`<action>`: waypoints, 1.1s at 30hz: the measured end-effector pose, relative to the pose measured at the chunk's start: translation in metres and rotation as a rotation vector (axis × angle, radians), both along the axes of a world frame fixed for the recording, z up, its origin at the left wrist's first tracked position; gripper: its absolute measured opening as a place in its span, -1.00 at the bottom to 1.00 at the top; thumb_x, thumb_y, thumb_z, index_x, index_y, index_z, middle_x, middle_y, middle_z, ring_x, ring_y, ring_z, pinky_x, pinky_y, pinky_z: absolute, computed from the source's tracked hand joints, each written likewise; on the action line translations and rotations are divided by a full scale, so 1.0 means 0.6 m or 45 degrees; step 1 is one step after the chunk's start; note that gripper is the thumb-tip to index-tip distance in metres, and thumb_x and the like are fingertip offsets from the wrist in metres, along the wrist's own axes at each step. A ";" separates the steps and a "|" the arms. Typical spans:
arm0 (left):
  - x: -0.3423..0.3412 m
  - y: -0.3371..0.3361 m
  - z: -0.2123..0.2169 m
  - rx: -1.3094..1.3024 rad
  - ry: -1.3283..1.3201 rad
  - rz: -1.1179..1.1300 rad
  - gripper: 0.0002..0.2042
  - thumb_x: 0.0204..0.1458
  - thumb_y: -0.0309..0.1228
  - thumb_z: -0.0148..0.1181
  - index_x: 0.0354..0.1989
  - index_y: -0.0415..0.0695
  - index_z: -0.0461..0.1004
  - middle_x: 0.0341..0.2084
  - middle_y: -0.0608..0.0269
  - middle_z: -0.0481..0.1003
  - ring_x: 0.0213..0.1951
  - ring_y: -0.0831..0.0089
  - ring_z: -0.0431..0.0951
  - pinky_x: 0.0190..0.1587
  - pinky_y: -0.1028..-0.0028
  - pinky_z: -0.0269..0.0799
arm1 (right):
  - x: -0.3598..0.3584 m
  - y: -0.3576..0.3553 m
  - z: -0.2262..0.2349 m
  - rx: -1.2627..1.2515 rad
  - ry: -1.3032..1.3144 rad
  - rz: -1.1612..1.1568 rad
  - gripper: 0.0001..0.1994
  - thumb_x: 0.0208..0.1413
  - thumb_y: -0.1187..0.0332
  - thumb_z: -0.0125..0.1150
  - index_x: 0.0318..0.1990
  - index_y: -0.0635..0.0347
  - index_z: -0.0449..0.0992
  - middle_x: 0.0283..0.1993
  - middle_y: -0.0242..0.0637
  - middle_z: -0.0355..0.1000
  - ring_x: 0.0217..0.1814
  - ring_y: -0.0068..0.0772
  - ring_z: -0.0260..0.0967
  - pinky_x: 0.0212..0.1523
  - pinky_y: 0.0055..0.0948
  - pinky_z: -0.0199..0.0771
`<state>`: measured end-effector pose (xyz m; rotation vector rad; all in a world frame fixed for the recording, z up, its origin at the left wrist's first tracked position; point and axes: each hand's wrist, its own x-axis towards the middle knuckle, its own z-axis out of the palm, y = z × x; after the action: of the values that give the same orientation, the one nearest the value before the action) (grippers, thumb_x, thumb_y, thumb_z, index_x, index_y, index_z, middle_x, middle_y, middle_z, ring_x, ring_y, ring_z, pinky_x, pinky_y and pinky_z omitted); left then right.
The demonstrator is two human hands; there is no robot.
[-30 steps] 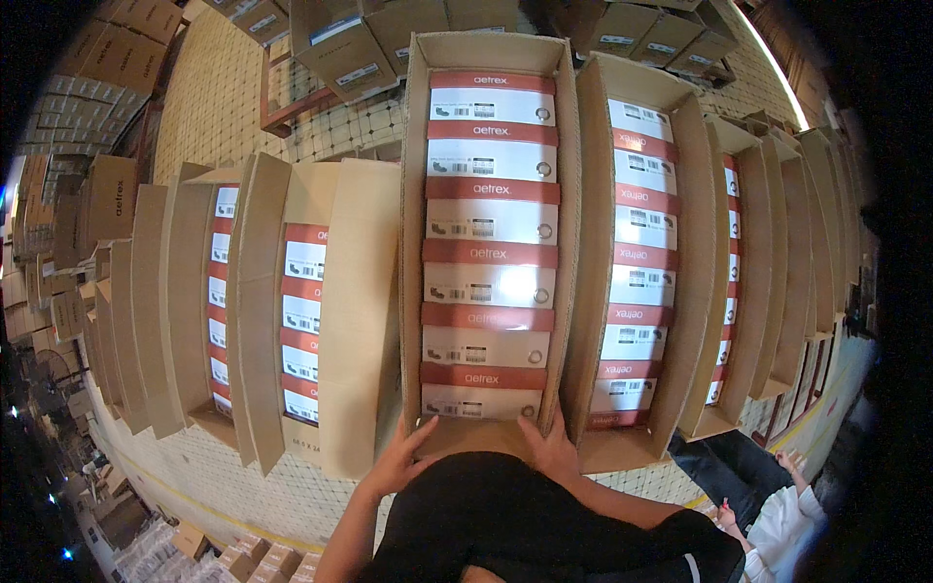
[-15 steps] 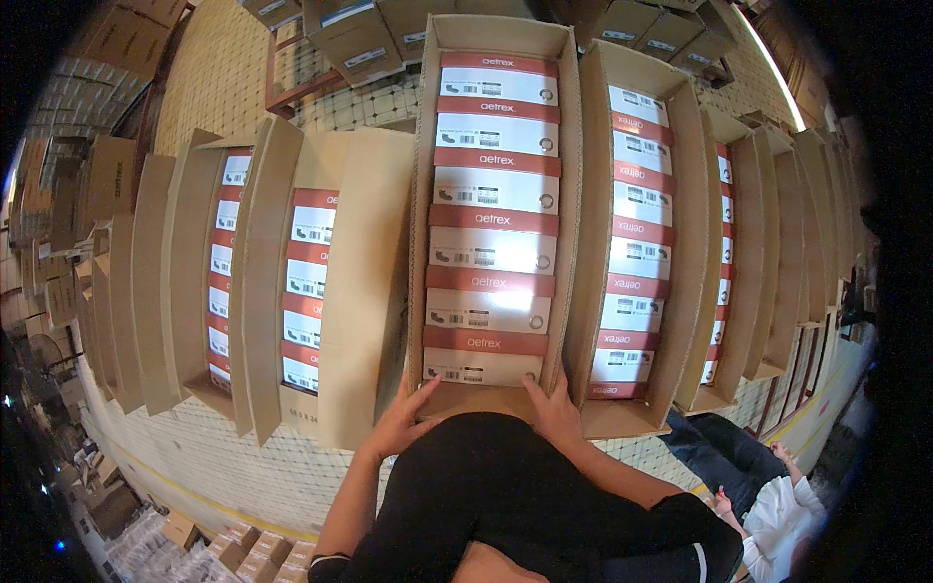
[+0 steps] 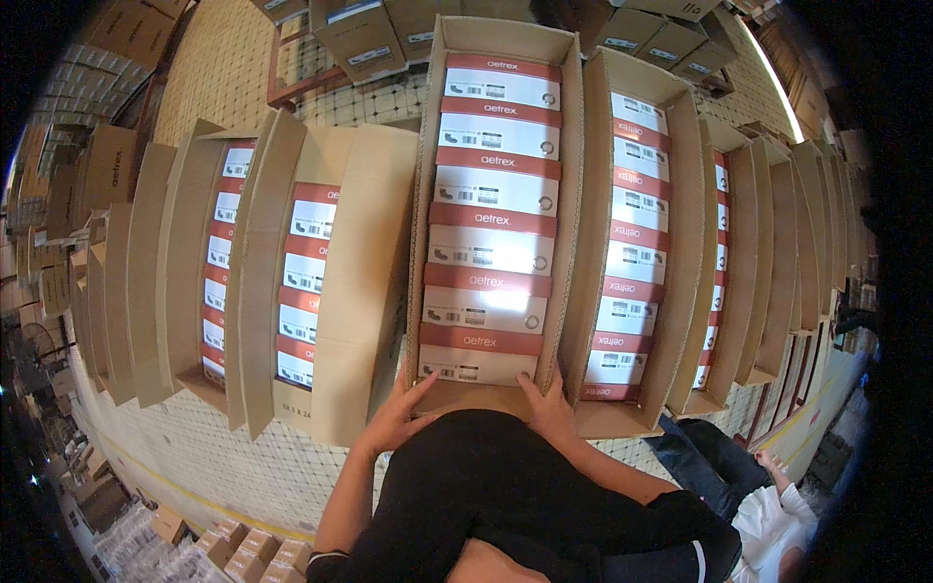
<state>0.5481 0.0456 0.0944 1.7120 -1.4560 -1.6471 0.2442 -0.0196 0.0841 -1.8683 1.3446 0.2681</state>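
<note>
A tall open cardboard carton [image 3: 505,37] stands right in front of me, its near end against my body. Inside it, several red and white shoeboxes [image 3: 498,250] are packed in one row, labelled ends up. My left hand [image 3: 394,418] grips the carton's near left corner, thumb hooked over the rim and fingers outside. At the near right corner my right hand [image 3: 552,413] does the same, its thumb beside the nearest shoebox. The outer fingers of both hands are partly hidden by the carton's walls.
Close on the right stands another open carton [image 3: 671,253] of shoeboxes, with more beyond it. To the left, a carton with a raised flap [image 3: 364,262] and further cartons line up. A person in a white shirt [image 3: 773,520] is at the lower right. Stacked closed cartons [image 3: 364,49] stand behind.
Both hands keep their hold on the carton, which has barely shifted. The view has turned slightly, and the person at the lower right appears a little lower.
</note>
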 end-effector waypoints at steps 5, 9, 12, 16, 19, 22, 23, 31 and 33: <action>0.001 0.000 -0.001 0.011 0.024 0.005 -0.24 0.07 -0.47 0.34 0.45 0.10 0.11 0.44 -0.12 -0.20 0.47 -0.01 -0.09 0.41 0.18 0.14 | 0.000 0.000 0.001 -0.001 -0.026 -0.029 -0.37 0.06 0.52 0.22 0.32 -0.16 0.27 0.51 0.33 -0.33 0.37 0.46 0.13 0.22 -0.05 0.42; 0.002 -0.002 0.003 0.034 0.130 0.052 -0.25 0.08 -0.43 0.34 0.45 0.10 0.10 0.45 -0.14 -0.19 0.48 -0.03 -0.14 0.43 0.17 0.05 | 0.001 -0.003 0.002 0.013 0.032 0.031 -0.36 0.07 0.53 0.19 0.34 -0.17 0.25 0.50 0.36 -0.34 0.35 0.51 0.14 0.20 -0.03 0.43; 0.002 -0.001 0.006 0.009 -0.056 -0.065 -0.25 0.09 -0.41 0.34 0.46 0.11 0.10 0.45 -0.14 -0.18 0.48 -0.03 -0.15 0.45 0.18 -0.01 | 0.001 -0.006 0.007 0.095 0.035 0.031 -0.39 0.11 0.51 0.14 0.34 -0.18 0.25 0.50 0.38 -0.33 0.33 0.53 0.16 0.18 -0.02 0.45; 0.003 -0.005 0.003 0.000 0.024 -0.018 -0.25 0.07 -0.42 0.35 0.45 0.13 0.12 0.47 -0.14 -0.26 0.49 -0.03 -0.21 0.46 0.18 -0.06 | -0.002 -0.006 0.009 0.096 0.018 0.047 -0.43 0.17 0.47 0.07 0.35 -0.21 0.24 0.49 0.42 -0.33 0.30 0.55 0.20 0.15 -0.03 0.48; 0.005 -0.005 -0.001 0.043 0.047 -0.013 -0.26 0.05 -0.41 0.36 0.43 0.18 0.18 0.48 -0.19 -0.42 0.50 -0.06 -0.29 0.45 0.20 -0.04 | -0.002 -0.002 -0.001 -0.107 -0.011 0.111 -0.41 0.16 0.47 0.08 0.35 -0.23 0.24 0.47 0.44 -0.31 0.29 0.54 0.21 0.15 -0.03 0.48; 0.003 -0.001 -0.004 0.086 0.082 0.016 -0.25 0.07 -0.44 0.34 0.44 0.18 0.15 0.48 -0.16 -0.36 0.49 -0.04 -0.25 0.44 0.19 -0.01 | -0.006 0.006 -0.013 -0.135 -0.066 0.049 -0.43 0.16 0.46 0.09 0.33 -0.26 0.27 0.46 0.45 -0.24 0.27 0.52 0.25 0.12 -0.06 0.50; 0.003 0.002 -0.004 0.084 0.087 0.023 -0.24 0.08 -0.48 0.33 0.45 0.17 0.12 0.47 -0.11 -0.30 0.49 -0.01 -0.20 0.44 0.18 0.02 | -0.008 0.009 -0.017 -0.187 -0.051 0.080 -0.44 0.17 0.46 0.09 0.32 -0.26 0.28 0.46 0.45 -0.22 0.26 0.52 0.25 0.12 -0.07 0.51; 0.007 0.006 -0.006 -0.004 0.051 -0.013 -0.26 0.06 -0.47 0.34 0.43 0.17 0.17 0.48 -0.19 -0.38 0.49 -0.08 -0.24 0.43 0.19 0.04 | -0.009 0.018 -0.029 -0.202 -0.015 0.066 -0.49 0.22 0.41 0.07 0.32 -0.25 0.28 0.46 0.42 -0.20 0.29 0.51 0.22 0.10 -0.09 0.53; 0.007 0.006 -0.005 -0.042 0.020 -0.037 -0.26 0.06 -0.48 0.34 0.43 0.17 0.16 0.48 -0.19 -0.36 0.49 -0.08 -0.21 0.42 0.19 0.06 | -0.009 0.018 -0.028 -0.200 -0.036 0.048 -0.49 0.22 0.38 0.09 0.32 -0.26 0.28 0.47 0.40 -0.20 0.30 0.51 0.21 0.11 -0.08 0.52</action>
<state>0.5522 0.0490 0.0914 1.6645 -1.4990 -1.6385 0.2388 -0.0085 0.0675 -2.0214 1.3460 0.1586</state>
